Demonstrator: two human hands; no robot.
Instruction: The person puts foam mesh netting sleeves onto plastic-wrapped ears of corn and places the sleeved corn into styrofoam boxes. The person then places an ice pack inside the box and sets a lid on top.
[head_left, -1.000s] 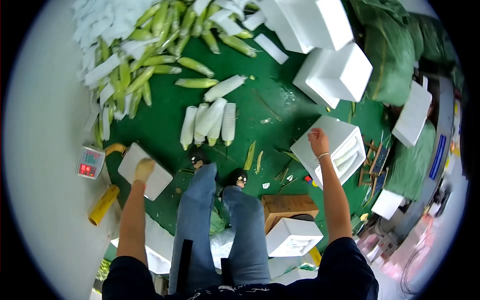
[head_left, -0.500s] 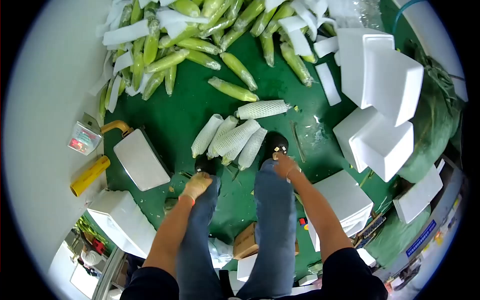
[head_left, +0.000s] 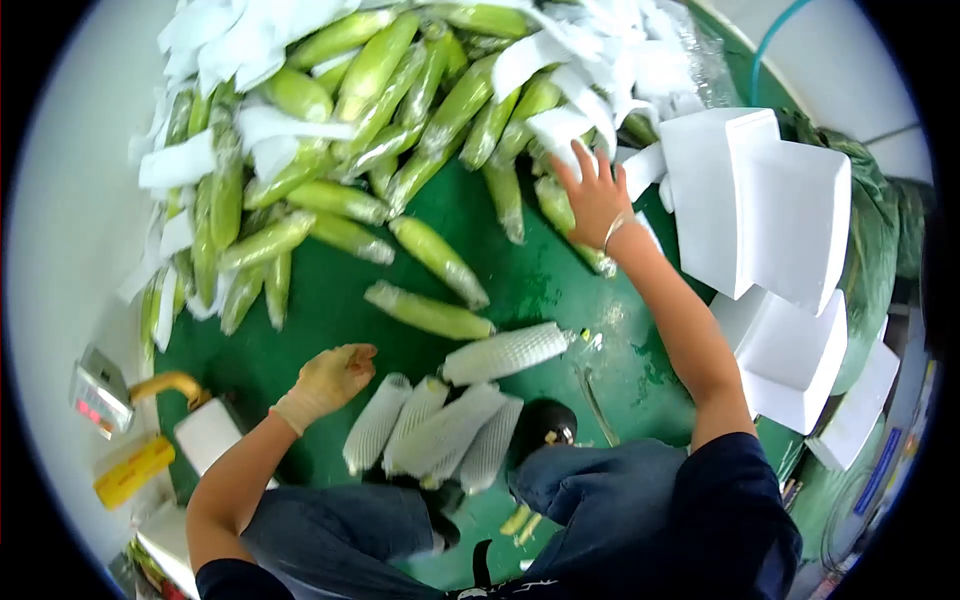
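Observation:
My left hand (head_left: 325, 387), in a pale glove, hovers over the green floor with its fingers loosely curled and nothing visible in them. To its right lie several long vegetables in white foam net sleeves (head_left: 440, 437), between my feet. A bare film-wrapped light-green vegetable (head_left: 430, 311) rests just beyond them. My right hand (head_left: 597, 203) is stretched far forward, fingers spread, above white foam strips (head_left: 563, 130) and the near edge of the pile. Partly under it is another film-wrapped green vegetable (head_left: 556, 208); I cannot tell whether the hand touches it.
A large pile of film-wrapped green vegetables (head_left: 375, 75) fills the far side. White foam boxes (head_left: 705, 200) are stacked at right beside a green sheet (head_left: 880, 230). At left are a scale display (head_left: 100, 390), its white platform (head_left: 207, 435) and a yellow roll (head_left: 135, 472).
Both hands have left my knees. My right hand has reached forward to the pile and opened; my left has moved forward and left. My knees are now bent, and the view has come closer.

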